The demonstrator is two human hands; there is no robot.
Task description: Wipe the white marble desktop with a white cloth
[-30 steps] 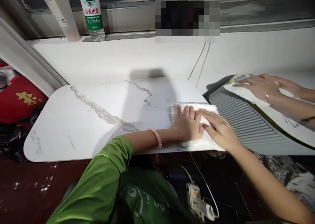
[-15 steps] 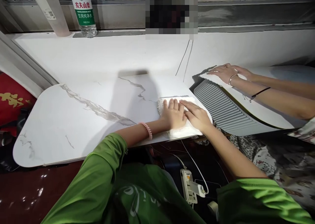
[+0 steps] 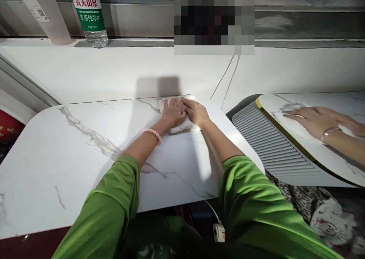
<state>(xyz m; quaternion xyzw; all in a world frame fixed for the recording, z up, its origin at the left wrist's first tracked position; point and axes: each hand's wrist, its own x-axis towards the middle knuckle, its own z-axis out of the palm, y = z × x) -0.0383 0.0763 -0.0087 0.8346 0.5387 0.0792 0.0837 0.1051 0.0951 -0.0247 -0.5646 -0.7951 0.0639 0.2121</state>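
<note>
1. Resting palm-down on a white cloth (image 3: 182, 128), the left hand (image 3: 174, 114) is stretching its fingers out straight and slightly apart, open rather than gripping.
2. The right hand (image 3: 197, 114) is lying flat just beside it on the same cloth, its fingers extending close together and pointing toward the left hand.
3. The cloth is lying at the far edge of a marble-patterned table (image 3: 173, 192), near the white wall (image 3: 119, 67).
4. A pink beaded bracelet (image 3: 155, 133) is circling the left wrist, and green sleeves (image 3: 111, 202) are covering both upper forearms.
5. Behind the table, a water bottle (image 3: 90, 19) and a frosted container (image 3: 47, 18) are standing on the ledge (image 3: 142, 43).
6. To the right, a co-worker's hands (image 3: 315, 120) are resting over a second table (image 3: 285, 149) with a ribbed grey side; a silver bangle (image 3: 327, 133) is circling one wrist.
7. Below, a power strip (image 3: 219, 233) is showing partly.
</note>
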